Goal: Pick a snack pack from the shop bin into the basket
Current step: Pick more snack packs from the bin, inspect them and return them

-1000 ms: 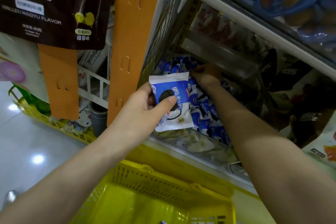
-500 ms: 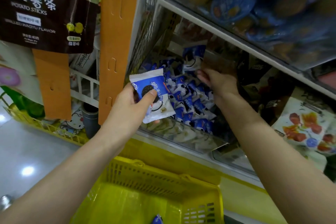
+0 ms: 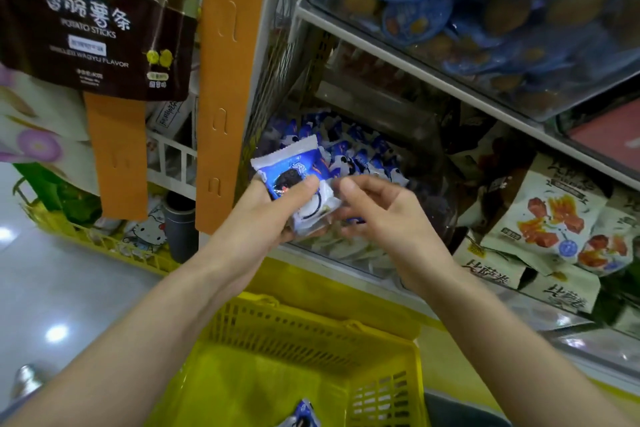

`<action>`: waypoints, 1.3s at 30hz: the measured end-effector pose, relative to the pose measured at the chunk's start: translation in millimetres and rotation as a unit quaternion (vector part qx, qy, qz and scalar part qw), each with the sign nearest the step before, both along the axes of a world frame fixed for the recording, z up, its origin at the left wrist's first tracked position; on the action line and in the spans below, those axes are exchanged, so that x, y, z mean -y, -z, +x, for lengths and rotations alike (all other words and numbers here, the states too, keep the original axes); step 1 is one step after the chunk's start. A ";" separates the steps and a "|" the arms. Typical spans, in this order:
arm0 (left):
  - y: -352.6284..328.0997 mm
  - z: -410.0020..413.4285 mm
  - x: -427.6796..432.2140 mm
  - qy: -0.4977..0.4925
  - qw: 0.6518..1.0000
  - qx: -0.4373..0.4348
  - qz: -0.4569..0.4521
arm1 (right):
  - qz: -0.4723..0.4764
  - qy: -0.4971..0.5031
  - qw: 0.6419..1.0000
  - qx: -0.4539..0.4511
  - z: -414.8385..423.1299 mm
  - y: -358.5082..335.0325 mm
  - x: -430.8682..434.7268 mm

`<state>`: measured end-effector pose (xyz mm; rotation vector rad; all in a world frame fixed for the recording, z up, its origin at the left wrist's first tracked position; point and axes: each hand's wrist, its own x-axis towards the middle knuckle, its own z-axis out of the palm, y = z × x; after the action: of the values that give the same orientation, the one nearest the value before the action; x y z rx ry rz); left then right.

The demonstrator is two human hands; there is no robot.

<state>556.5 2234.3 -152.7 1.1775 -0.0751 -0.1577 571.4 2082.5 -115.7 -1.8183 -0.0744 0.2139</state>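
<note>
Left hand [image 3: 263, 215] grips the snack pack [image 3: 298, 184], thumb atop; right hand [image 3: 384, 215] curled, grip unclear

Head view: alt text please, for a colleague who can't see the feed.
The left hand grips a blue-and-white snack pack in front of the bin of similar packs, with the yellow basket below. The right hand curls close beside it; whether it holds anything is unclear.

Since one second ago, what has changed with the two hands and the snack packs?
The right hand drew back out of the bin toward the left hand; whether it holds anything is unclear. The left hand still grips its snack pack, and the yellow basket stays below.
</note>
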 end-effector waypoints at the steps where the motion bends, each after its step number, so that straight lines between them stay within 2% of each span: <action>1: 0.4 0.1 -1.4 0.001 1.000 -0.006 -0.004 | -0.031 0.017 0.999 0.022 1.3 0.3 -0.5; 5: 1.5 0.3 -7.0 0.000 0.999 -0.007 -0.038 | -0.086 -0.019 0.996 0.023 7.0 2.9 -1.5; 8: 0.4 1.4 -9.8 0.008 0.995 -0.021 -0.099 | -0.112 -0.053 0.992 0.005 10.1 6.6 -2.2; 11: -0.4 2.7 -12.7 0.020 0.991 -0.022 -0.129 | -0.071 -0.063 0.996 -0.002 12.0 9.1 -4.9; 15: 4.0 4.1 -17.8 -0.005 0.994 -0.027 -0.108 | -0.039 -0.026 0.999 0.022 23.9 10.3 -7.6; 18: 6.9 5.7 -20.5 -0.047 0.993 -0.056 -0.096 | -0.043 0.067 0.996 0.041 57.0 10.7 -1.6; 23: 9.3 7.6 -17.3 -0.073 0.994 -0.062 -0.046 | -0.134 0.202 0.968 0.067 139.6 22.0 5.1; 31: 10.8 12.3 -14.9 -0.070 0.996 -0.046 -0.011 | -0.366 0.156 0.917 0.043 204.9 25.8 -2.7; 39: 10.3 11.2 -12.3 -0.057 0.997 -0.039 -0.020 | -0.404 0.125 0.902 0.087 219.5 38.8 -14.4</action>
<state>567.7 2246.6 -163.0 1.1307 0.0583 -0.1010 790.9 2096.9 -154.5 -2.6504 0.1481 -0.1310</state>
